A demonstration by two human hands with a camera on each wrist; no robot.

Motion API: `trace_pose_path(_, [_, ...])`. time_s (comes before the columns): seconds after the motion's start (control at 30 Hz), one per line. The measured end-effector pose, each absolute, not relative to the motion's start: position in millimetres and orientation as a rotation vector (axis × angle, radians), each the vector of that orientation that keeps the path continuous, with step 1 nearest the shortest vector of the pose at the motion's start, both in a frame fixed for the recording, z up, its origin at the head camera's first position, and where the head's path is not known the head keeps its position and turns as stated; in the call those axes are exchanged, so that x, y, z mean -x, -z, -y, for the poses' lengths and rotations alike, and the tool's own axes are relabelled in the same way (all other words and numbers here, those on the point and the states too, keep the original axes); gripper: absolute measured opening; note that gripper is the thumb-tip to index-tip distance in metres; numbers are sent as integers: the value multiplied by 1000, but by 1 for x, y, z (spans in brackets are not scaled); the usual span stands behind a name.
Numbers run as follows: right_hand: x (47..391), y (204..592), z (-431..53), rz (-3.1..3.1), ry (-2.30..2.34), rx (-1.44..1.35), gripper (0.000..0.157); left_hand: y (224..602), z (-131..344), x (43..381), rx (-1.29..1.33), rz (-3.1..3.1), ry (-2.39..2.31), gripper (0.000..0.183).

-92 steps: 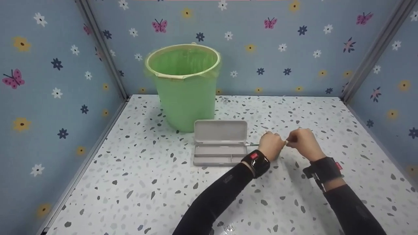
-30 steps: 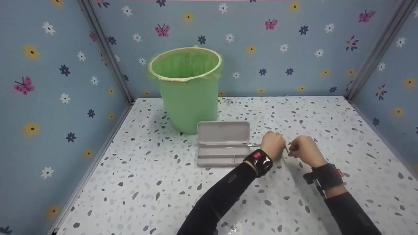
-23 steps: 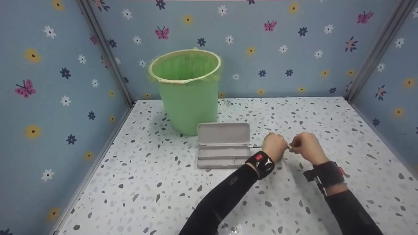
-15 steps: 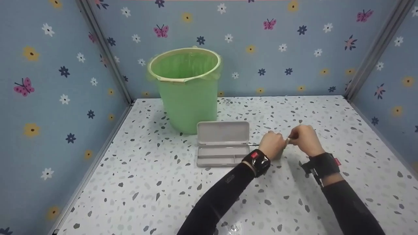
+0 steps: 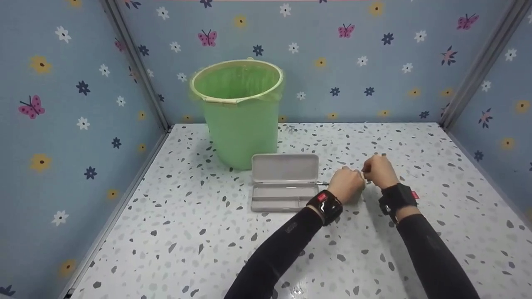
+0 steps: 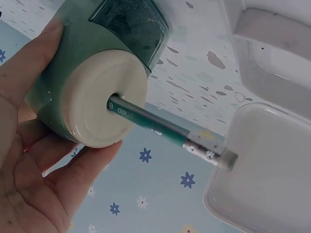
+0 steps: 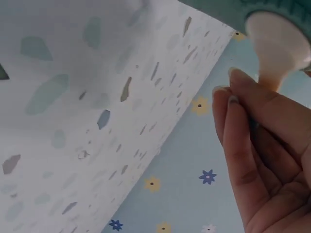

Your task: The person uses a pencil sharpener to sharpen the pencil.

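In the left wrist view my left hand [image 6: 43,145] grips a green pencil sharpener [image 6: 73,92] with a cream round face and a dark see-through window. A green pencil [image 6: 155,125] with a metal band sticks out of the hole in that face. My right hand [image 7: 272,160] pinches the cream crank knob [image 7: 278,46] on the sharpener's other end between thumb and fingers. Seen from the head, the left hand [image 5: 346,185] and right hand [image 5: 380,171] are close together and hide most of the sharpener. A short piece of pencil shows left of them.
An open grey pencil case [image 5: 285,168] lies just left of the hands, lid raised toward the back. Behind it stands a green bin [image 5: 243,135] with a bag liner. Flower-patterned walls [image 5: 316,74] close in the speckled table [image 5: 199,249].
My right hand has moved round with the crank knob, lower at one second ago, and now higher and further left. The left hand and the sharpener have stayed nearly in place.
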State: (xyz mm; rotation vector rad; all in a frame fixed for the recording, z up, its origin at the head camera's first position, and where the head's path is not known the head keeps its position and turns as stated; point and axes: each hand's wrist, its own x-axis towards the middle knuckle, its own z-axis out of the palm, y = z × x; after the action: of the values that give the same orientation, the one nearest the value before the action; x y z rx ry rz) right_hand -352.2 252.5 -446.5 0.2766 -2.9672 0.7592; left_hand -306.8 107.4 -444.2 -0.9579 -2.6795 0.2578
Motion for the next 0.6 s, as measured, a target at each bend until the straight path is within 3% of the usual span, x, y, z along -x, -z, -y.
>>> trace_pose_path(0.6, [352,460,-253,3041,-752,-356,10,446,-112,308,916,2731,-318,22])
